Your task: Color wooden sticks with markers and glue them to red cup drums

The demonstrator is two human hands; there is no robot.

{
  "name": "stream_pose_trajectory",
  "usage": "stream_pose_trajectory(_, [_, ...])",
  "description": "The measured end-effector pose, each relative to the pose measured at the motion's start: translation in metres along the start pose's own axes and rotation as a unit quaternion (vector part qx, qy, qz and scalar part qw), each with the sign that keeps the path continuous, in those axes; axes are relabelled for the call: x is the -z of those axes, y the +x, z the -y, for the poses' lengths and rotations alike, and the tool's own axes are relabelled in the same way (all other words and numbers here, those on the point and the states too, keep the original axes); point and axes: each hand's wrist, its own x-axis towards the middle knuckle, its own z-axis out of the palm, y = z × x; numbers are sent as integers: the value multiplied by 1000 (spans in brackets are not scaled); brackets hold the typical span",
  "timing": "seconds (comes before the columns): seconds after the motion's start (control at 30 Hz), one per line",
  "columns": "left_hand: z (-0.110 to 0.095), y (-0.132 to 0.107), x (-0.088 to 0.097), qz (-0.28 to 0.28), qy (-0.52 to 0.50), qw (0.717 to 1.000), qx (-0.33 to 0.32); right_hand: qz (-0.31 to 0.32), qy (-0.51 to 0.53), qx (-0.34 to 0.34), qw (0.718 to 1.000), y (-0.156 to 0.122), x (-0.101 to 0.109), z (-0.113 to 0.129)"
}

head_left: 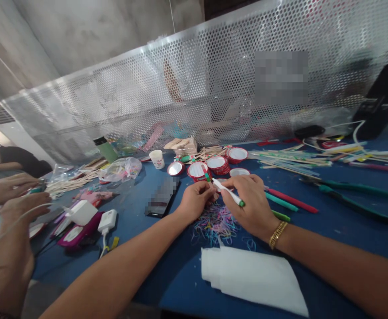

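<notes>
My left hand (199,201) pinches a thin stick (207,175) with a green band and a reddish tip, pointing up and away from me. In my right hand (252,204) is a white marker pen (226,191) with a green end, its other end close to the stick. Whether pen and stick touch I cannot tell. Beneath both hands lies a loose heap of multicoloured rubber bands or threads (217,226). Round rolls with red rims (199,170) stand just beyond my fingers. A folded white cloth or paper (250,272) is nearer to me.
A phone (162,197) lies left of my hands, with a paper cup (157,159) behind it. Coloured pens (292,200) and green-handled pliers (353,195) lie right. Chargers (107,221) lie left, beside a co-worker's hands (23,199). A perforated metal screen (130,97) borders the blue table's back.
</notes>
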Motion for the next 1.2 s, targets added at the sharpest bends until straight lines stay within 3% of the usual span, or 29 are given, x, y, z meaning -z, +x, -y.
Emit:
stream_pose_trajectory(0.53, [2,0,0,-10,-9,1000,-5,19,26,26,999,0,0,2])
stream_pose_trajectory(0.73, [2,0,-1,-5,-10,1000,3,-4,1,7,1000,-1,0,-1])
stream_pose_trajectory(0.9, [2,0,0,-7,-13,1000,-4,21,14,18,1000,0,1,1])
stream_pose_trajectory(1.2, [3,0,-1,-1,-12,1000,-4,2,20,21,1000,0,0,1])
